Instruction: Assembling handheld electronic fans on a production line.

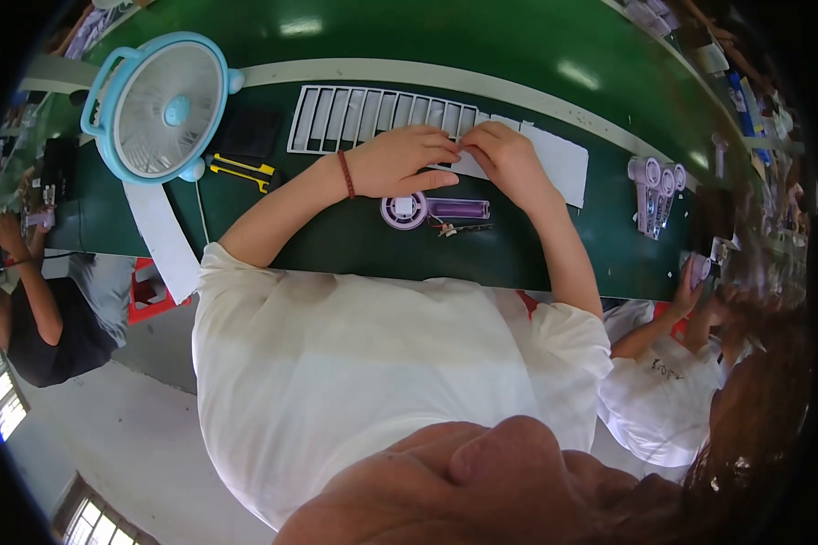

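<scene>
My left hand [402, 162] lies over a white slotted sheet [307, 89], its fingers stretched to the right and its thumb held apart. My right hand [511, 165] meets it at the sheet's right part. The fingers of that hand are pinched together near my left fingertips; whatever is between them is too small to make out. Just below my hands lies an opened purple handheld fan housing [461, 209], with a round head at its left end and a long handle. Thin wires [463, 229] rest along the handle's near side.
A light-blue fan [174, 111] stands at the left beside a yellow-and-black cutter [243, 170]. A plain white sheet [559, 165] lies to the right of the slotted one. Farther right are several purple handheld fans [647, 173]. Other people work at both sides.
</scene>
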Demonstrator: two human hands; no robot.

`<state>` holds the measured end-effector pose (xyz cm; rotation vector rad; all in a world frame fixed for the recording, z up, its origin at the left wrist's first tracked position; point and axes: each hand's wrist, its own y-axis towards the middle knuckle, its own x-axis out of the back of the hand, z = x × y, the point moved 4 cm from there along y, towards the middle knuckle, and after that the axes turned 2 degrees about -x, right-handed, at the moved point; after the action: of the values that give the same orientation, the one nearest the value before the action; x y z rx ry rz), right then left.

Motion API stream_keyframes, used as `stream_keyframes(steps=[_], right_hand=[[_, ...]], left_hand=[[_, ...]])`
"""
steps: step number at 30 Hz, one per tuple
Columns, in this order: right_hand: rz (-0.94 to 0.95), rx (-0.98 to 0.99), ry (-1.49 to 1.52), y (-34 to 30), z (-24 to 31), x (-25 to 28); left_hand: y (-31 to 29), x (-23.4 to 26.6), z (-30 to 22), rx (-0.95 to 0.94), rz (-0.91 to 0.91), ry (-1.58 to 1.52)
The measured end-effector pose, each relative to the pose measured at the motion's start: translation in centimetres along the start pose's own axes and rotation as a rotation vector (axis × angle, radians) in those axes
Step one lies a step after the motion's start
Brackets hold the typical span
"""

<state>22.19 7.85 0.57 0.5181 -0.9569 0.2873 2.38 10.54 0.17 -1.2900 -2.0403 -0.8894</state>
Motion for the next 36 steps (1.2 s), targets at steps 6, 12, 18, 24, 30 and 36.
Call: stream_keyframes(steps=[6, 12, 18, 24, 30, 36], right_hand=[[0.166, 0.105, -0.188, 2.5, -0.2, -0.3], [0.153, 0.114, -0.192, 3.4, 0.1, -0.7], [-0.106, -0.416, 0.361, 0.2, -4.4, -1.7], [-0.313, -0.624, 0.848, -3.9, -2.4, -1.3], [-0.364, -0.714, 1.092, -6.8, -0.4, -1.1], [-0.473, -0.765, 1.197, -9.0, 1.8, -1.5]], left_hand=[[0.0, -0.3, 0.1, 0.037, 0.034, 0.022], [0.1, -0.4, -0.1, 0.09, 0.072, 0.047], [-0.2, -1.1, 0.5, 0.033, -0.015, 0.087], [-1.2, 0.5, -1.7, 0.002, -0.215, -0.103], [-2.4, -1.1, -5.5, -0.178, 0.029, 0.062], [-2.5, -4.1, -7.4, -0.015, -0.058, 0.281]])
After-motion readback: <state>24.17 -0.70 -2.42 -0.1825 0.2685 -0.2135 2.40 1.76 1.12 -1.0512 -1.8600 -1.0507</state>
